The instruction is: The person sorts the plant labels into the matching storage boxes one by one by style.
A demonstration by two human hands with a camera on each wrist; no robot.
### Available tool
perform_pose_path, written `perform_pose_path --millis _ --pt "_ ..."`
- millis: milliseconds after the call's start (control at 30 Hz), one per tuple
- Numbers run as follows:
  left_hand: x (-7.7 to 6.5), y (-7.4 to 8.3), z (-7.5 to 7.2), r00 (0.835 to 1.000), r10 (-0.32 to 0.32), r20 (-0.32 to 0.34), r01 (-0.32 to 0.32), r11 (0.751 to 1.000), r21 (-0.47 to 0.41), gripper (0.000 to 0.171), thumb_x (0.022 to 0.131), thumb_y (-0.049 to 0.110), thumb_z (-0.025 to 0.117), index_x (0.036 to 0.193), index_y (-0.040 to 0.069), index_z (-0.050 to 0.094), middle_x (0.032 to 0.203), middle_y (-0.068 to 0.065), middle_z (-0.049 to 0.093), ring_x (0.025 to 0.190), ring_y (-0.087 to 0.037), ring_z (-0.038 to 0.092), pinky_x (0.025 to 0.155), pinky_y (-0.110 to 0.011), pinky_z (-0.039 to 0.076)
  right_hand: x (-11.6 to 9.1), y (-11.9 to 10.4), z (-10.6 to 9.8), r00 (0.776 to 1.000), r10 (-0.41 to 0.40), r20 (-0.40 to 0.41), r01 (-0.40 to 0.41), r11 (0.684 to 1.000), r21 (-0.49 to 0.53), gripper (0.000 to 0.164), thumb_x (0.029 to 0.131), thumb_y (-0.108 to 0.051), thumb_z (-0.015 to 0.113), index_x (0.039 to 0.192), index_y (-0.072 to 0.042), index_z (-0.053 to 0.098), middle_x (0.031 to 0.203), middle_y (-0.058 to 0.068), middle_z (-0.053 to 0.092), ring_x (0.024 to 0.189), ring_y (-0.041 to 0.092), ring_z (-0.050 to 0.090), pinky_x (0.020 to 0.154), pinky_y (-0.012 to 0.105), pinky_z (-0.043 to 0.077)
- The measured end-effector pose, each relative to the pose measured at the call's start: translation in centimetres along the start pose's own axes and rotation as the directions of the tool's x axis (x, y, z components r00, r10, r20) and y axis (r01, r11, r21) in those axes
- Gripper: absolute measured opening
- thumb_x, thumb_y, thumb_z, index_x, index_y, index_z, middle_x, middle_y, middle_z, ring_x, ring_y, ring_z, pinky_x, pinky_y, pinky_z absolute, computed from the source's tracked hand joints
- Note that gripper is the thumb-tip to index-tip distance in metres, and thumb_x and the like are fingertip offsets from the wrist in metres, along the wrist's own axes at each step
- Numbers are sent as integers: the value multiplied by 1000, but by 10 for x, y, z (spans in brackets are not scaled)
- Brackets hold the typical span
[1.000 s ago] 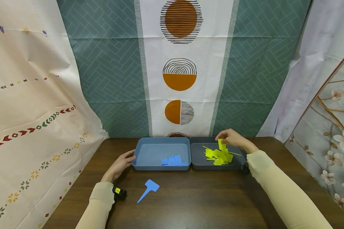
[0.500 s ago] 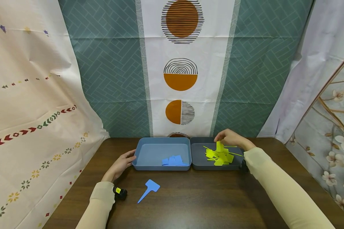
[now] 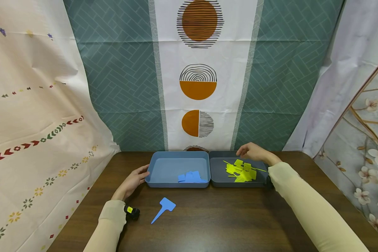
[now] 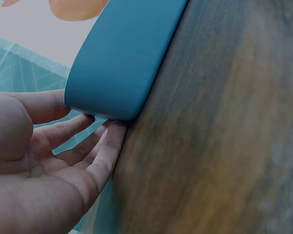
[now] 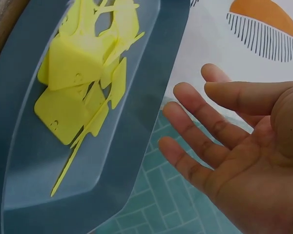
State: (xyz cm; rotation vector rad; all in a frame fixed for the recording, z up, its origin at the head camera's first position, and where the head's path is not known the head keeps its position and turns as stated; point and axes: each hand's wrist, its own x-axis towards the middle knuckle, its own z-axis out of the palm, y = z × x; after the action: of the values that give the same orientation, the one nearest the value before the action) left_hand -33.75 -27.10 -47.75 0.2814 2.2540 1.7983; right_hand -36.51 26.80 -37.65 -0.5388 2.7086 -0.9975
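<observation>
My left hand [image 3: 131, 182] rests against the left end of a blue tray [image 3: 163, 169], its fairly straight fingers touching the wall and corner in the left wrist view. Inside that tray, several blue plant labels [image 3: 191, 177] lie toward the front right. A dark grey tray [image 3: 217, 172] adjoins it on the right and holds a pile of yellow plant labels [image 3: 242, 172]. Over its back part hovers my right hand [image 3: 254, 153], with nothing held; the right wrist view shows its fingers spread apart, clear of the labels. One blue T-shaped plant label [image 3: 165, 205] lies on the table.
Both trays stand near the back edge of the dark wooden table [image 3: 214, 217]. Behind it hangs a patterned green and white curtain [image 3: 123, 87]. More patterned cloth [image 3: 50, 140] hangs at the left, and a floral curtain [image 3: 362, 168] at the right.
The right hand has lowered a yellow plant label onto the pile in the grey tray and let go of it. The left hand has stayed at the blue tray.
</observation>
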Motion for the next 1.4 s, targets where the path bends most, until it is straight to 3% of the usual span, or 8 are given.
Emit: perform_pose_path --millis 200,533,833,933,1133,1400 --pt "-1 0 1 1000 2 2 -2 1000 2 57 113 11 40 163 -6 19 165 -31 23 152 -45 27 123 -60 25 -2 -8 0 1000 -30 -1 30 999 33 24 105 0 54 123 5 68 125 26 64 116 40 61 105 60 49" --pt "-1 3 1 1000 -7 1 7 1000 3 57 113 11 41 163 -6 20 166 -31 22 152 -46 28 123 -60 25 -6 -15 3 996 -81 -30 85 981 174 25 106 -1 55 127 5 67 122 19 69 119 40 64 107 55 50" --pt "0 1 0 1000 1 2 -1 1000 11 58 112 12 43 163 -5 21 165 -30 24 151 -46 29 123 -60 26 -14 -33 16 989 -141 -49 148 962 231 29 106 -3 56 132 6 65 123 20 68 114 30 65 109 60 46" --pt "0 1 -1 1000 5 3 -5 1000 9 58 112 12 43 163 -6 21 165 -30 24 151 -46 29 122 -60 27 -16 -39 23 988 -146 -55 155 958 240 28 106 -3 56 131 5 65 122 20 68 112 30 66 106 60 49" --pt "1 0 -1 1000 4 8 -4 1000 4 58 112 12 44 163 -5 21 166 -30 23 152 -45 28 123 -60 26 -18 -49 38 985 -166 -42 171 950 262 24 106 -7 57 126 1 68 117 18 70 103 26 66 92 44 55" --pt "0 0 0 1000 0 7 0 1000 10 58 112 12 44 163 -5 21 166 -30 23 151 -46 28 123 -60 26 -20 -58 54 979 -205 -17 199 927 318 22 105 -6 59 123 0 70 116 23 69 97 30 63 85 43 58"
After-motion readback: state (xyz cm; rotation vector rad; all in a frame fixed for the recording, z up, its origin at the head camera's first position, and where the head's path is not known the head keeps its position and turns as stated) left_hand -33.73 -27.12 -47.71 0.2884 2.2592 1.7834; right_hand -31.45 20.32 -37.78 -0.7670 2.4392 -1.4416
